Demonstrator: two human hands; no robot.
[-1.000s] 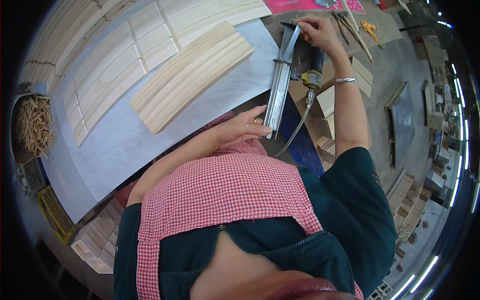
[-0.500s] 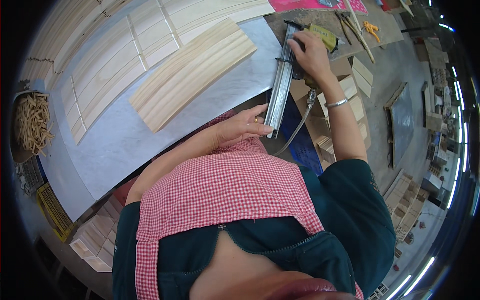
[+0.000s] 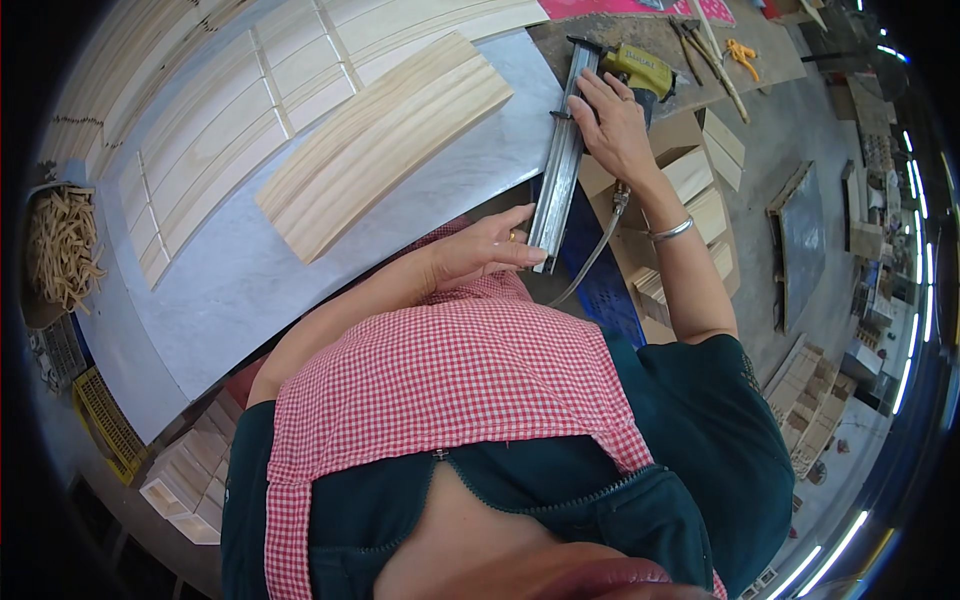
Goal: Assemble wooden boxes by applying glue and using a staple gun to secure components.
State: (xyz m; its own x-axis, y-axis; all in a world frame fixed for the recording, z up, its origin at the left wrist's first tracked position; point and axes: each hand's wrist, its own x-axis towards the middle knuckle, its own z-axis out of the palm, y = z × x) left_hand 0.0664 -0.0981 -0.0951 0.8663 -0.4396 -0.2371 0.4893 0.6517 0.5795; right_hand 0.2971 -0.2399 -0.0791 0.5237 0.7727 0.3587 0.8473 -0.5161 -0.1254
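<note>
A pneumatic nail gun (image 3: 645, 72) with a yellow-green body and a long metal magazine (image 3: 561, 180) lies at the corner of the white tabletop, its magazine slanting toward me. My left hand (image 3: 485, 247) grips the magazine's near end between thumb and fingers. Across the magazine's far part lies my right hand (image 3: 615, 128), palm down, its fingers stretched out and touching the metal. An air hose (image 3: 603, 243) runs down from the gun's handle, which my right hand partly covers. To the left a thick, pale wooden block (image 3: 385, 145) rests on the table.
Rows of thin wooden boards (image 3: 215, 140) cover the table's far left. A bin of wood scraps (image 3: 65, 250) stands at the left edge. Pliers (image 3: 692, 52) and an orange tool (image 3: 741, 58) lie at the far right. Below my right arm sits a cardboard box (image 3: 650, 230) of wooden pieces.
My right hand's fingers have straightened along the magazine, and the hand has shifted slightly down. More of the gun's body now shows, turned a little. My left hand stays at the magazine's end.
</note>
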